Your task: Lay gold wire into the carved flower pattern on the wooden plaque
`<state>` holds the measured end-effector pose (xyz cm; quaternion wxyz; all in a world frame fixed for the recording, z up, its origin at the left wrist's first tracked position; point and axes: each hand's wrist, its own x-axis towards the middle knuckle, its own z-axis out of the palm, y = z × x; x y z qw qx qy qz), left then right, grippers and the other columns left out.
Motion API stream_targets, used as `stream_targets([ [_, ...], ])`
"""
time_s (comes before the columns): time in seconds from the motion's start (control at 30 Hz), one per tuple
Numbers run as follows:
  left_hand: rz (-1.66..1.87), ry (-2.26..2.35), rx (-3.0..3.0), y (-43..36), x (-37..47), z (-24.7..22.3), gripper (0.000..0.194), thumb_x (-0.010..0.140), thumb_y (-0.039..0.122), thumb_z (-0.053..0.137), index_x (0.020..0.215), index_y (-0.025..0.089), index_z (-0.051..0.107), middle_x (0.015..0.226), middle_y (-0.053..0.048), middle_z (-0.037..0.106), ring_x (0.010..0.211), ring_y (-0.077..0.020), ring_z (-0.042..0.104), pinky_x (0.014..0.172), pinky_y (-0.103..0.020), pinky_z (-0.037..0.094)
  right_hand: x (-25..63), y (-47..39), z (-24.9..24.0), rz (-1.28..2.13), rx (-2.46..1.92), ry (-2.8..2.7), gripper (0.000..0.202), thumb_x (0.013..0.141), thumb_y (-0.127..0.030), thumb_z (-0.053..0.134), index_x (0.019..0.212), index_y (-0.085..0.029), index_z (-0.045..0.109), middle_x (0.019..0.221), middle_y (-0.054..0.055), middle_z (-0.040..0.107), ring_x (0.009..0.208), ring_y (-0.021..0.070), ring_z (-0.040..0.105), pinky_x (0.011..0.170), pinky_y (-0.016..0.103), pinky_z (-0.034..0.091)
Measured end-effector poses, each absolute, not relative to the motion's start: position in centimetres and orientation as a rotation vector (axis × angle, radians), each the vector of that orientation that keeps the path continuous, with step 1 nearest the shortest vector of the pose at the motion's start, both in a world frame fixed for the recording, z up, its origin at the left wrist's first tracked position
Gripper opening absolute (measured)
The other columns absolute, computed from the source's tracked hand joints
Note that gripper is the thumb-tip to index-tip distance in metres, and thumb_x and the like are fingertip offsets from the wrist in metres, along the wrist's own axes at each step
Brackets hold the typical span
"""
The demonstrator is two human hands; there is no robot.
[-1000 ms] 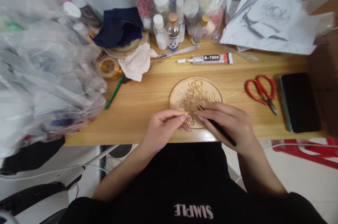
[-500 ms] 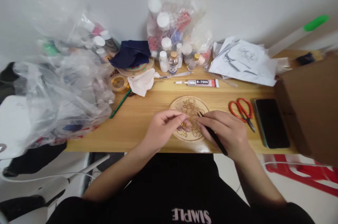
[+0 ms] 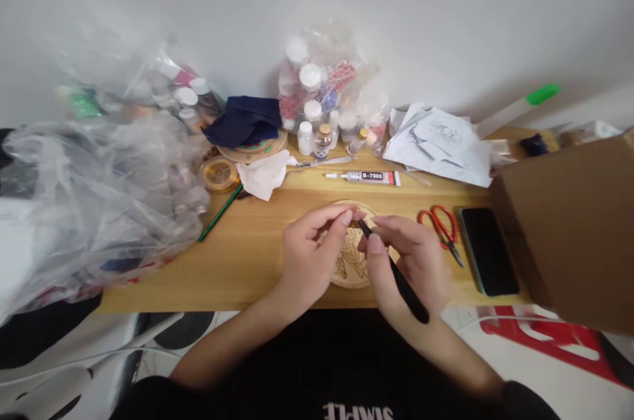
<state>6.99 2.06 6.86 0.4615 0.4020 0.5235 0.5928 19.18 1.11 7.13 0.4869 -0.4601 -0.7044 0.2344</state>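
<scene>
My left hand (image 3: 312, 255) pinches a small piece of gold wire (image 3: 354, 222) between thumb and fingertips. My right hand (image 3: 419, 265) grips a pair of black tweezers (image 3: 409, 294), whose tips meet the wire or come very close to it; the fingers hide the exact contact. Both hands are held over a round wooden disc (image 3: 352, 284) bearing a curling gold-wire design (image 3: 351, 251). The hands cover parts of the disc's left and right sides.
Red-handled pliers (image 3: 442, 228) and a phone (image 3: 488, 251) lie right, beside a cardboard box (image 3: 569, 228). Behind are a B-7000 glue tube (image 3: 371, 177), bottles (image 3: 321, 140) and papers (image 3: 440, 146). Leftward sit a gold wire spool (image 3: 219, 174), green pencil (image 3: 220, 213) and plastic bags (image 3: 123, 189).
My right hand has turned, bringing its thumb on top and the tweezer tips to the wire by my left fingertips. The left hand has lifted the wire slightly. The camera view has tilted up.
</scene>
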Motion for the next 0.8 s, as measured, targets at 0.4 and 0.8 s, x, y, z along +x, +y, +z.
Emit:
stream_targets([
  [0.4,1.465,1.375,1.119,0.6,5.7,5.9,0.016,0.088,0.019,0.062,0.095,0.026,0.074,0.094,0.002,0.076,0.086,-0.0134,0.072,0.081,-0.026,0.058,17.5,0.8,7.1,0.501,-1.256,-1.734,0.023,0.086,-0.014,0.060,0.105,-0.026,0.057,0.088,0.005,0.072,0.058,0.0162,0.067,0.050,0.032,0.057],
  [0.8,1.301,1.451,1.215,0.4,4.9,7.0,0.015,0.089,0.020,0.061,0.089,0.027,0.075,0.092,0.001,0.076,0.086,-0.0177,0.071,0.079,-0.029,0.054,17.7,1.5,8.5,0.395,-1.236,-2.001,0.017,0.083,-0.009,0.055,0.086,-0.026,0.058,0.065,0.000,0.065,0.050,0.0160,0.061,0.047,0.031,0.051],
])
